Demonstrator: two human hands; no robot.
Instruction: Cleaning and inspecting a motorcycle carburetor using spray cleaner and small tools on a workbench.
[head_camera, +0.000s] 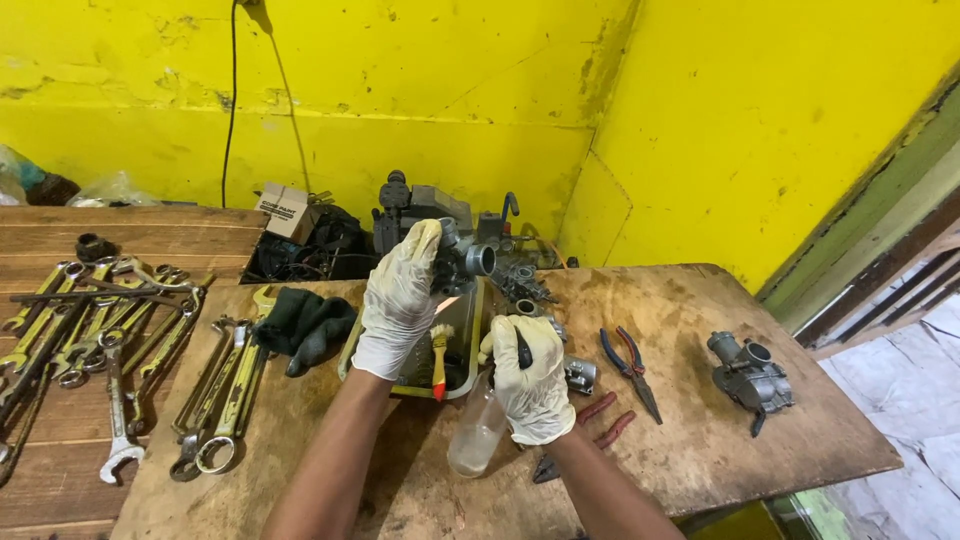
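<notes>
Two gloved hands work above a worn wooden table (700, 440). The left hand (398, 300), in a pale latex glove, has its fingers wrapped tight around a grey metal carburettor (462, 262), holding it raised over a shallow metal tray (470, 330) at the middle of the table. The right hand (533, 378), gloved the same way, has its fingers curled closed around the top of a clear plastic bottle (477, 432) with a dark nozzle, which hangs tilted just in front of the tray. One small brush with a red-and-yellow handle (439, 360) leans in the tray between the two hands. A second grey carburettor (750, 375) sits alone near the right end of the table, well apart from the hands. Two pairs of pliers lie to the right of the tray — one with blue and red grips (628, 365), one with dark red grips (600, 425), partly hidden by the right forearm. One dark green cloth (303, 325) lies just left of the tray. Further left, several bright combination spanners (225, 395) lie in a loose group; many more (80, 320) cover the slatted bench beside it, too overlapped to count.
</notes>
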